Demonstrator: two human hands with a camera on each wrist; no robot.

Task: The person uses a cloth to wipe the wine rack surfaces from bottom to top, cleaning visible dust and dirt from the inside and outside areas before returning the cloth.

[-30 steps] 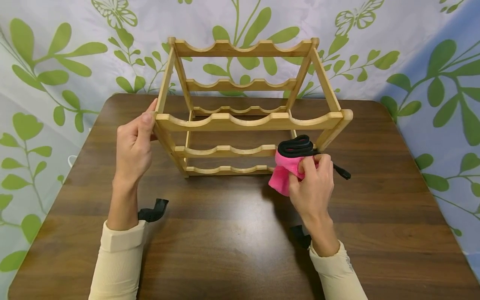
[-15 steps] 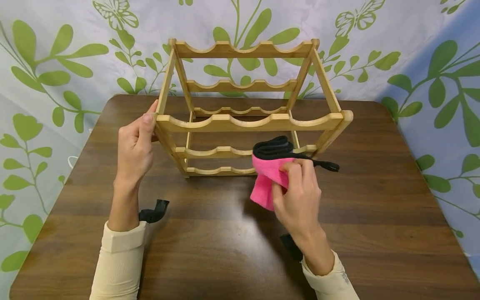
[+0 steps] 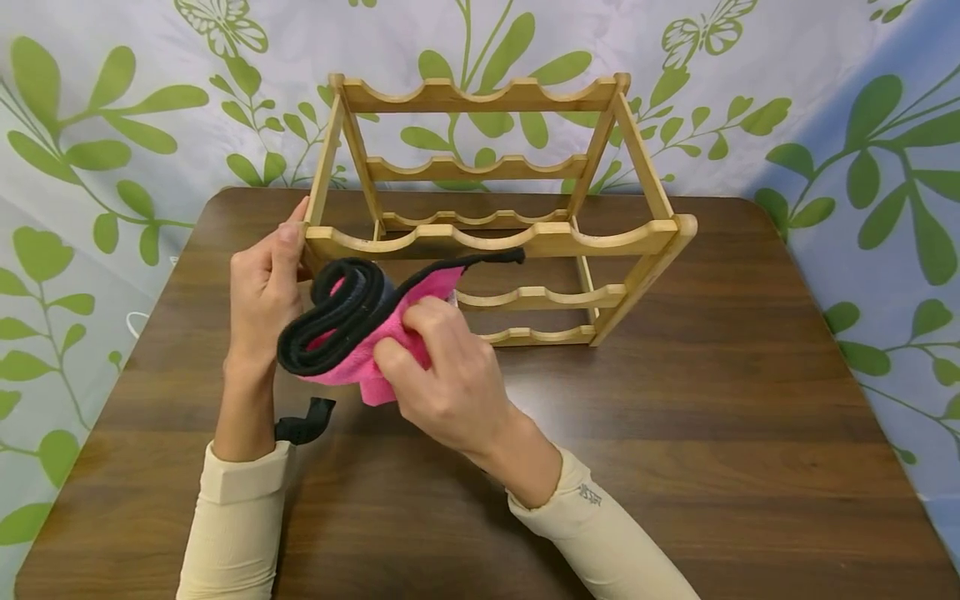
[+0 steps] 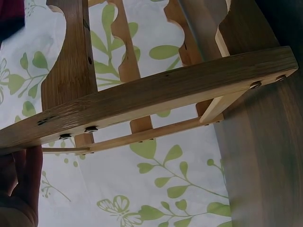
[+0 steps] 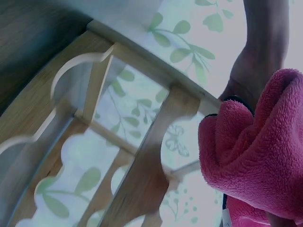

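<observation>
A wooden rack (image 3: 487, 242) with scalloped rails stands on the table. Around its front left upright, near the top corner, my left hand (image 3: 264, 292) grips the wood. My right hand (image 3: 446, 375) pinches a folded pink cloth (image 3: 352, 354) with black edging, held up in front of the rack's left side. The cloth covers part of the lower rails in the head view. In the right wrist view the plush cloth (image 5: 255, 156) fills the right side, with the rack behind it. The left wrist view shows the rack's side post (image 4: 156, 97) with screw heads.
The brown wooden table (image 3: 675, 450) extends to both sides and in front of the rack. A leaf-patterned backdrop (image 3: 750, 92) rises right behind it. A black strap end (image 3: 306, 423) sticks out beside the left wrist. A thin white loop (image 3: 137, 323) lies at the table's left edge.
My right hand has carried the pink cloth leftward across the rack's front, from the right end to the left corner. My left hand has kept its grip on the rack.
</observation>
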